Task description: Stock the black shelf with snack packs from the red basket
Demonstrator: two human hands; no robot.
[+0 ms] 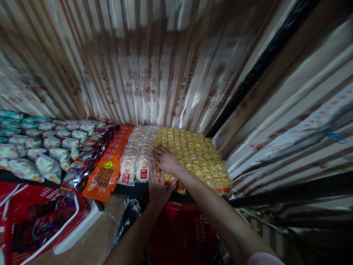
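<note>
Yellow packets (pixel 200 159) sit in tight rows on the shelf (pixel 131 190), right of the white packets (pixel 139 145); orange bag (pixel 108 164) further left. Right hand (pixel 167 160): fingers straight, lying across the yellow/white boundary, grip flat and not closed round anything I can see. Left hand (pixel 159 189): at the front left corner of the yellow rows, fingers extended, thumb spread, yellow packaging showing between; can't tell if that grip holds any. The 2 hands are close together. My read: each packet light, film slick, contents probably soft or crumbly, so pressing down risks crushing. Best hold: thumb and fingers on 2 opposite sides, low force; loose film edges would likely slip.
</note>
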